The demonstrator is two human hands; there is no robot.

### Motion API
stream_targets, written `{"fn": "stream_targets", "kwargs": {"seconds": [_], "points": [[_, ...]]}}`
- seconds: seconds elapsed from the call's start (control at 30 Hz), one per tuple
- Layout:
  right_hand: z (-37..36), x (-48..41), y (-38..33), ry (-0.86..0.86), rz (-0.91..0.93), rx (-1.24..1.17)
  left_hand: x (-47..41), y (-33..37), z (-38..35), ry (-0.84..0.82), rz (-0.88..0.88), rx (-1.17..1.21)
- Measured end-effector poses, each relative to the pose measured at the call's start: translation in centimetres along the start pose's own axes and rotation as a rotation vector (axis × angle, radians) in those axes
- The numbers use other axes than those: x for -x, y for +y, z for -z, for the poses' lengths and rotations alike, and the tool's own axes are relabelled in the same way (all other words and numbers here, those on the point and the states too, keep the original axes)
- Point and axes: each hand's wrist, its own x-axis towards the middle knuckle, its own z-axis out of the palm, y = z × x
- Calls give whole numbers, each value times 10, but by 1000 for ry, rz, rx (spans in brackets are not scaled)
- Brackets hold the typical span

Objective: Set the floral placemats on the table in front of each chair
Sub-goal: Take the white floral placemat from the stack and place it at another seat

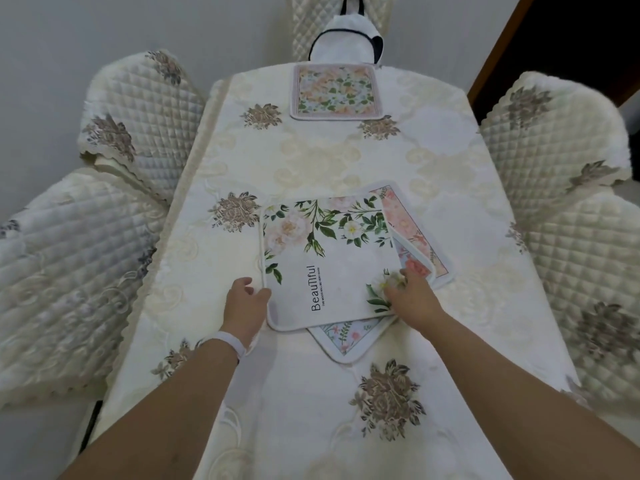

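A stack of floral placemats lies mid-table. On top is a white one [325,261] printed "Beautiful" with green leaves and pale roses. Under it, a pink-patterned mat [420,237] sticks out to the right and a pale blue one [346,337] pokes out at the near edge. My left hand [246,301] grips the top mat's near-left corner. My right hand [410,292] holds its near-right corner, which is lifted slightly off the stack. One more floral placemat [336,91] lies flat at the far end, in front of the far chair [343,26].
The table [294,161] wears a cream embroidered cloth. Two quilted chairs flank it on the left [138,109] [69,271] and two on the right [554,133] [595,278]. A white bag with dark straps [346,39] hangs on the far chair.
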Motion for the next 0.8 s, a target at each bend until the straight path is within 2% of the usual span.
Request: {"fn": "stream_targets", "kwargs": {"seconds": [0.23,0.33,0.57,0.8], "points": [[2,-12,2,65,-128,-281,-6,8,-13,-22,77,96],[4,-17,8,33,-185,-349,-9,9,-14,-46,102,156],[-2,-8,9,10,-204,-355,1,8,-11,-95,84,213],[4,31,6,26,-124,-401,26,14,9,-126,5,258]]}}
